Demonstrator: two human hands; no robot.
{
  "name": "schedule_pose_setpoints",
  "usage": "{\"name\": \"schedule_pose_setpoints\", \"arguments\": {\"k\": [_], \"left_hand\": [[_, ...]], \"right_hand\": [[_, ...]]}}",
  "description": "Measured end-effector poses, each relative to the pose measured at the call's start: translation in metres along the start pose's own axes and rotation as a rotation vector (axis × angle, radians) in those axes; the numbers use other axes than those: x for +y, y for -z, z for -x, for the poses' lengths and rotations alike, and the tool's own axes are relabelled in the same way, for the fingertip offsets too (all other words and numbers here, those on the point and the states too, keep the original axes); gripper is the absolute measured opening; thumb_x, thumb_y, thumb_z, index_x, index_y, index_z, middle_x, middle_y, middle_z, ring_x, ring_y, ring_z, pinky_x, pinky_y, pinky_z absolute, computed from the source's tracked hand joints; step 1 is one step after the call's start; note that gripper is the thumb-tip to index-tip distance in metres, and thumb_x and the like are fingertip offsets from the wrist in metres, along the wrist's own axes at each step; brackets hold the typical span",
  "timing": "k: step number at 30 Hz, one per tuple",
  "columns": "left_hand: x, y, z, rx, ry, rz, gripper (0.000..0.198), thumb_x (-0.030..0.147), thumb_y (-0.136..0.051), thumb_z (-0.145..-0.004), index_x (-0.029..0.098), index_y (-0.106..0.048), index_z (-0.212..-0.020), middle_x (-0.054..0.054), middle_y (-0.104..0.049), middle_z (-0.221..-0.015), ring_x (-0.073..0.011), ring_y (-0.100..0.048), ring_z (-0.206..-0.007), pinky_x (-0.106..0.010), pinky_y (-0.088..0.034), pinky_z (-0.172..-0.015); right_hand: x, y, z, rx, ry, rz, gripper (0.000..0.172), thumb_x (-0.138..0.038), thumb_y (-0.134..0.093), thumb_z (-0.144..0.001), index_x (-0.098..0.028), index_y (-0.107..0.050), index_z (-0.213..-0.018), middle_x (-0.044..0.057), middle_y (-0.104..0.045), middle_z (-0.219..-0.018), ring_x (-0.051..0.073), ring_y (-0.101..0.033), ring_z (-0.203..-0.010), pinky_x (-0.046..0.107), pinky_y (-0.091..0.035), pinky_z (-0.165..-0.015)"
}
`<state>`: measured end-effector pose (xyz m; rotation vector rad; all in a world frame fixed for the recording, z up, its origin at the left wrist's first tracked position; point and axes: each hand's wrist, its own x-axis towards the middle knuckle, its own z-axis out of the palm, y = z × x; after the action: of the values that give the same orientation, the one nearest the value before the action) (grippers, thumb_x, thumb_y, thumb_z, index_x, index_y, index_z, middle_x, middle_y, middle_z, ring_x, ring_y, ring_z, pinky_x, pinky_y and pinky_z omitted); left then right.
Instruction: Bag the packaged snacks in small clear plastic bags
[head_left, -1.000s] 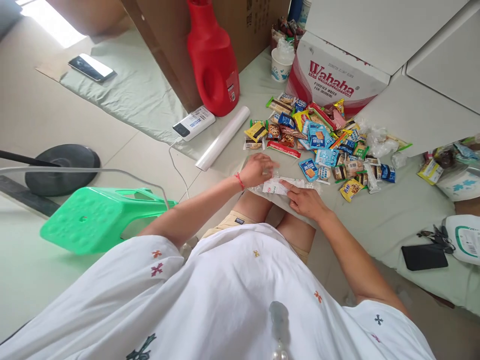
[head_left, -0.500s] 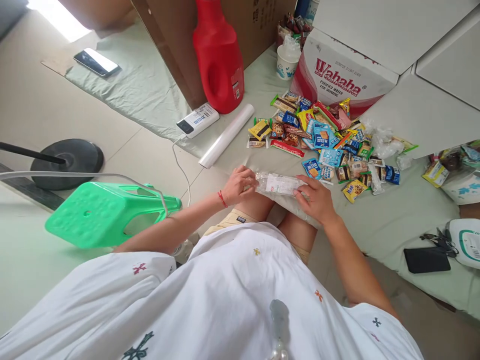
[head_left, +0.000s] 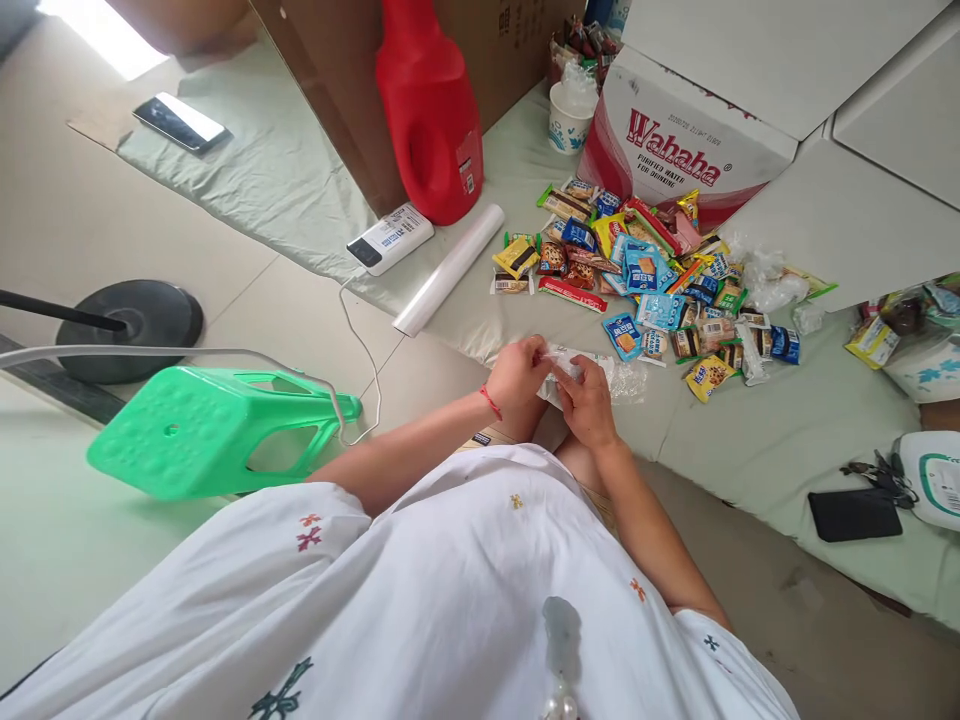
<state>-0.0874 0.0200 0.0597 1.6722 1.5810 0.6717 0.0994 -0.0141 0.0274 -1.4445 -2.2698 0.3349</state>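
Just above my knees, both hands meet at a clear plastic package (head_left: 628, 380) with a white label inside. My left hand (head_left: 517, 375), with a red string on the wrist, is closed with its fingertips pinching the plastic. My right hand (head_left: 589, 400) is closed on the same plastic with thumb and fingers, close beside the left. Part of the package is hidden behind the fingers; its crinkled end sticks out to the right. Beyond my hands lies a heap of small wrapped snacks (head_left: 645, 270) on the pale green cloth (head_left: 675, 420).
A clear plastic roll (head_left: 450, 270), a white power bank (head_left: 390, 238) with a cable and a red jug (head_left: 431, 120) stand or lie ahead-left. A Wahaha carton (head_left: 675, 150) is behind the snacks. A green stool (head_left: 210, 430) lies left; a black wallet (head_left: 855, 515) with keys lies right.
My hands have come together from the package's two ends. The left has moved right and the right hand left, so the package's right end now shows past my right hand.
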Motion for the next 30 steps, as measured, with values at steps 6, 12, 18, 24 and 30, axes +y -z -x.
{"name": "schedule_pose_setpoints", "arguments": {"k": [6, 12, 18, 24, 30], "left_hand": [[0.011, -0.034, -0.009, -0.058, -0.114, -0.170, 0.035, 0.016, -0.040, -0.095, 0.018, -0.071, -0.111, -0.012, -0.072, -0.112, -0.0220, -0.068, -0.098, -0.035, -0.053, -0.088], [0.013, -0.036, 0.003, -0.105, -0.127, -0.401, 0.039, 0.035, -0.041, -0.104, 0.027, -0.065, -0.133, -0.011, -0.065, -0.121, -0.0219, -0.067, -0.084, -0.033, -0.049, -0.071], [0.024, -0.037, 0.002, -0.136, -0.100, -0.496, 0.040, 0.041, -0.043, -0.103, 0.029, -0.064, -0.136, -0.013, -0.061, -0.125, -0.0240, -0.067, -0.080, -0.036, -0.047, -0.066], [0.028, -0.040, 0.002, -0.156, -0.084, -0.524, 0.040, 0.039, -0.044, -0.104, 0.030, -0.063, -0.137, -0.013, -0.061, -0.128, -0.0251, -0.069, -0.082, -0.035, -0.046, -0.064], [0.018, -0.039, -0.007, -0.104, -0.145, -0.342, 0.034, 0.033, -0.048, -0.101, 0.023, -0.069, -0.125, -0.013, -0.066, -0.116, -0.0246, -0.068, -0.088, -0.035, -0.050, -0.073]], "right_hand": [[0.016, 0.030, 0.008, 0.055, -0.117, -0.306, 0.034, -0.036, -0.047, -0.101, -0.029, -0.076, -0.117, 0.011, -0.067, -0.122, 0.026, -0.064, -0.108, 0.045, -0.054, -0.099], [0.072, 0.052, 0.031, 0.418, -0.600, -0.023, 0.053, -0.060, -0.047, -0.098, -0.018, -0.066, -0.123, 0.017, -0.068, -0.104, 0.033, -0.063, -0.098, 0.050, -0.052, -0.090], [0.078, 0.034, 0.034, 0.248, -0.578, -0.054, 0.037, -0.057, -0.059, -0.091, -0.021, -0.068, -0.088, 0.012, -0.065, -0.090, 0.027, -0.060, -0.086, 0.043, -0.053, -0.084], [0.052, 0.044, 0.011, 0.308, -0.643, -0.388, 0.031, -0.054, -0.058, -0.094, -0.024, -0.059, -0.089, 0.000, -0.059, -0.074, 0.018, -0.055, -0.065, 0.030, -0.048, -0.064], [-0.006, 0.016, -0.027, 0.140, -0.436, -0.173, 0.026, -0.032, -0.042, -0.102, -0.021, -0.066, -0.098, 0.010, -0.068, -0.093, 0.024, -0.063, -0.085, 0.036, -0.052, -0.080]]}}
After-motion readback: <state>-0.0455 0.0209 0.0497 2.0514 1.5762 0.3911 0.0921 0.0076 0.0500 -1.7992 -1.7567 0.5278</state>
